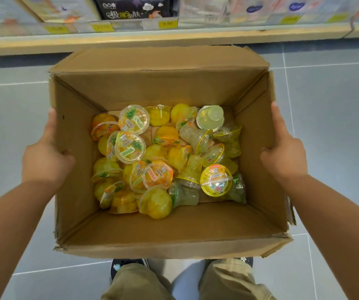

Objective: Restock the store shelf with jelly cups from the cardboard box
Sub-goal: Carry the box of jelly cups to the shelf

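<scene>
Shelf (165, 40) beyond cardboard box (170, 230), top cut off, price tags (167, 24) blurred. Box open. Jelly cups (165, 161) heaped inside box, lower ones hidden. Left grip (46, 156) clasps box's left wall, right grip (286, 156) right wall; fingers mostly hidden outside.

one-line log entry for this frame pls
left hand: grips cardboard box left wall | right hand: grips right wall | jelly cups: jumbled inside box | store shelf: just beyond box | no cup in hand

The open brown cardboard box (170, 228) is upright in front of the beige store shelf (174, 38). Yellow and clear sealed plastic jelly cups (131, 148) lie jumbled on its bottom, variously tipped.
</scene>
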